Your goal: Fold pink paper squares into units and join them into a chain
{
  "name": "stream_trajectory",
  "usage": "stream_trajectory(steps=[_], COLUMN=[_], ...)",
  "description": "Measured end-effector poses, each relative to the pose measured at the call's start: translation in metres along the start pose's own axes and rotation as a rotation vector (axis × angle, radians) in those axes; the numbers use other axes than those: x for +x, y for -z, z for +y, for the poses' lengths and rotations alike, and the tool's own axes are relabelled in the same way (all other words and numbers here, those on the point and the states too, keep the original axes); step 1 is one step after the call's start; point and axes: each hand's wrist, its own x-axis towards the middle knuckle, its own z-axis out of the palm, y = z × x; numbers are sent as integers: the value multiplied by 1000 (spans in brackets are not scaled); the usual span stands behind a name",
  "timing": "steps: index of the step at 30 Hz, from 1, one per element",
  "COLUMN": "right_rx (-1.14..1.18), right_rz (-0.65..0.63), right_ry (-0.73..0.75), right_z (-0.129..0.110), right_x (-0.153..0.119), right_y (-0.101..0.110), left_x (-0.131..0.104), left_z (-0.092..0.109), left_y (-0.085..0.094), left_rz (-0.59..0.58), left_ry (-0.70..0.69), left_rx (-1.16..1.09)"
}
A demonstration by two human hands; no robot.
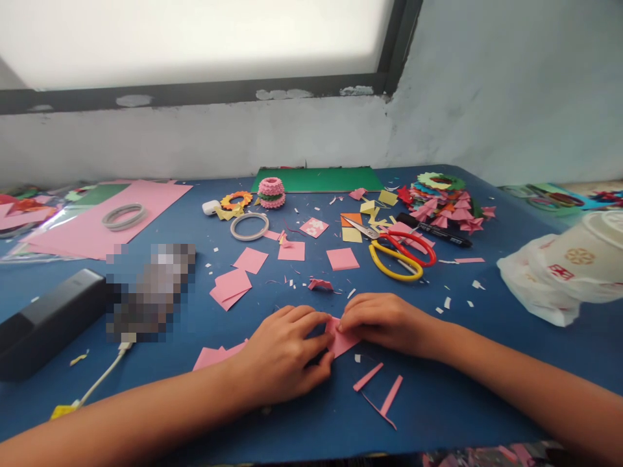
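Between my two hands lies a small pink paper square [343, 338] on the blue table. My left hand [292, 350] has its fingers closed on the square's left edge. From the other side, my right hand [387, 322] pinches its upper right part, and the fingertips cover some of the paper. Just beyond them sits a small folded pink paper piece [321, 285]. Thin pink paper strips [392, 394] rest near my right wrist. Other pink paper squares [231, 285] are spread to the left, and some pink sheets [214, 357] are partly hidden behind my left forearm.
Scissors [396, 259] with red and yellow handles lie beyond my right hand, near a black marker [438, 232]. Tape rolls [250, 226], a phone [156, 292] on a cable, a black box-shaped object [53, 324], a bagged cup [579, 259] and folded-paper rings [271, 192] surround the work.
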Motion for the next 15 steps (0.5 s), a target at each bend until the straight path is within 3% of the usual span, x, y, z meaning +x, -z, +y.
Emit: stream_trajectory(steps=[15], right_rx=[35], right_rz=[-14], right_ry=[-2], right_z=[-2], right_x=[1], right_y=[1], left_x=[4], left_z=[-5], left_y=[5], left_rz=[-144], left_ry=[-84], left_rx=[4])
